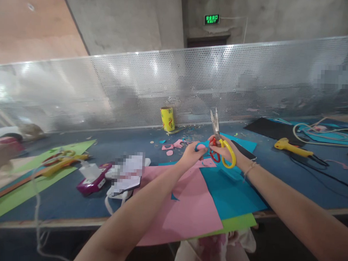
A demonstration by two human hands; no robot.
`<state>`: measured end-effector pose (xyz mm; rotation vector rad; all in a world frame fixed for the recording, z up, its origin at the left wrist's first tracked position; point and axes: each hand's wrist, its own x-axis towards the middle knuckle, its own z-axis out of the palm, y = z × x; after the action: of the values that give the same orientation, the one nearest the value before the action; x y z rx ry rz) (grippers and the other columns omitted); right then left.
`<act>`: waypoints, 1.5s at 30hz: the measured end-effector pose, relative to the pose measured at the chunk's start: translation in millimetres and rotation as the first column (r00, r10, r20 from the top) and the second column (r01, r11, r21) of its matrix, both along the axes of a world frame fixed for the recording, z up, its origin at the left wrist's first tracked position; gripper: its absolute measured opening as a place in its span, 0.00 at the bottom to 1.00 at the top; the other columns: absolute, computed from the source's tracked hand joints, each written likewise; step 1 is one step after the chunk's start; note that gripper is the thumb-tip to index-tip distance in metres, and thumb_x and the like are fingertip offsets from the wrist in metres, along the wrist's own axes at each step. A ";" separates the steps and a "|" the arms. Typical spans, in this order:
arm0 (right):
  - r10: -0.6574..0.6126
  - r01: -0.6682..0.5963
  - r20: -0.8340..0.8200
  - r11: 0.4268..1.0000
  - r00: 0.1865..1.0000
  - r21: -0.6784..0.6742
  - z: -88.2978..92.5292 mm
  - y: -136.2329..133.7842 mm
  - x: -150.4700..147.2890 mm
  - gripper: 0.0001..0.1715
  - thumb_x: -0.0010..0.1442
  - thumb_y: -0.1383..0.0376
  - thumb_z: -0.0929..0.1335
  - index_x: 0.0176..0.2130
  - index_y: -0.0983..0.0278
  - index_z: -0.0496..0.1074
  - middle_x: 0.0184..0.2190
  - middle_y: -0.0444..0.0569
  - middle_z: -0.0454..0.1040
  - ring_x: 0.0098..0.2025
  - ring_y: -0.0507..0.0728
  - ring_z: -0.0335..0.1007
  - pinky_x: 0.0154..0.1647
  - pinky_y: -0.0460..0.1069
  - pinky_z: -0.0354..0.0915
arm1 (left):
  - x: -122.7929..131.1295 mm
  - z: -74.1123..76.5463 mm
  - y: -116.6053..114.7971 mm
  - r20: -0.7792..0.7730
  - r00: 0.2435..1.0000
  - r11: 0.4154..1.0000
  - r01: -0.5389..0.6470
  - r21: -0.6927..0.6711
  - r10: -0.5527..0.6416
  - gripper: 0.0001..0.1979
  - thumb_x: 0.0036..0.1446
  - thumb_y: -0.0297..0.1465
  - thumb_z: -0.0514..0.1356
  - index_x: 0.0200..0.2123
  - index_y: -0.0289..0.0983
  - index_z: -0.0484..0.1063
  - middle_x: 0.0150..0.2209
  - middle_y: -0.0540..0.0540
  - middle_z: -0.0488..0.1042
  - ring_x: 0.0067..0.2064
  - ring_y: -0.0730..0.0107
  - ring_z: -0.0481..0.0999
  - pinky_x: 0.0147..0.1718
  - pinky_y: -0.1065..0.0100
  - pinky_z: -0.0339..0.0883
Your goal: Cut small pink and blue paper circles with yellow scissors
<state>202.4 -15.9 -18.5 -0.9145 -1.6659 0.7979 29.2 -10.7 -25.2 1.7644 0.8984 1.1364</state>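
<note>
My left hand (189,153) is closed on a small piece of blue paper (205,143), with a round pink paper piece (201,147) against it. In my right hand (236,151) are scissors (216,129) with one red and one yellow handle loop. Their blades point away from me and stand slightly apart, clear of the paper. The right fingertips reach the blue piece's right edge; whether they grip it I cannot tell. Both hands are above pink sheets (185,211) and blue sheets (231,193). Pink scraps (178,143) and a pink circle (169,153) lie just beyond.
A yellow tube (167,119) stands by the perforated metal screen (130,87). At right lie a yellow glue gun (293,147), its cord and black paper (273,130). Left are a phone (129,172), a purple power strip (95,183), cables and green sheets (58,176) under another pair of scissors (59,157).
</note>
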 end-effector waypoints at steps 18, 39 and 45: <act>0.008 -0.009 -0.020 1.000 1.000 -0.018 -1.8 0.2 -2.1 0.15 0.46 0.64 0.71 0.36 0.60 0.66 0.25 0.40 0.71 0.27 0.52 0.69 0.32 0.50 0.68 | -0.3 -1.1 0.9 0.013 1.000 1.000 0.011 0.008 -0.011 0.13 0.52 0.36 0.62 0.24 0.38 0.62 0.18 0.56 0.64 0.20 0.77 0.66 0.25 0.72 0.60; -0.399 0.373 0.225 0.915 0.889 0.153 -6.2 5.7 11.3 0.12 0.49 0.66 0.68 0.38 0.60 0.67 0.22 0.42 0.69 0.21 0.54 0.65 0.24 0.48 0.59 | 1.4 4.3 0.9 0.108 0.988 0.990 -0.103 -0.095 0.114 0.07 0.48 0.28 0.63 0.25 0.37 0.65 0.20 0.55 0.67 0.21 0.77 0.68 0.24 0.73 0.63; -0.507 0.401 0.417 0.859 0.755 0.319 0.5 5.5 26.7 0.10 0.52 0.68 0.68 0.38 0.61 0.73 0.28 0.50 0.76 0.30 0.59 0.72 0.31 0.49 0.61 | -0.1 0.2 8.2 0.193 0.975 0.974 -0.067 -0.216 0.110 0.12 0.42 0.32 0.67 0.27 0.36 0.66 0.19 0.55 0.67 0.20 0.78 0.67 0.24 0.72 0.64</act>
<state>229.1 -10.4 -18.0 -1.3810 -1.7918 0.0375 29.1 -2.5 -25.0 1.4229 0.9418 1.2094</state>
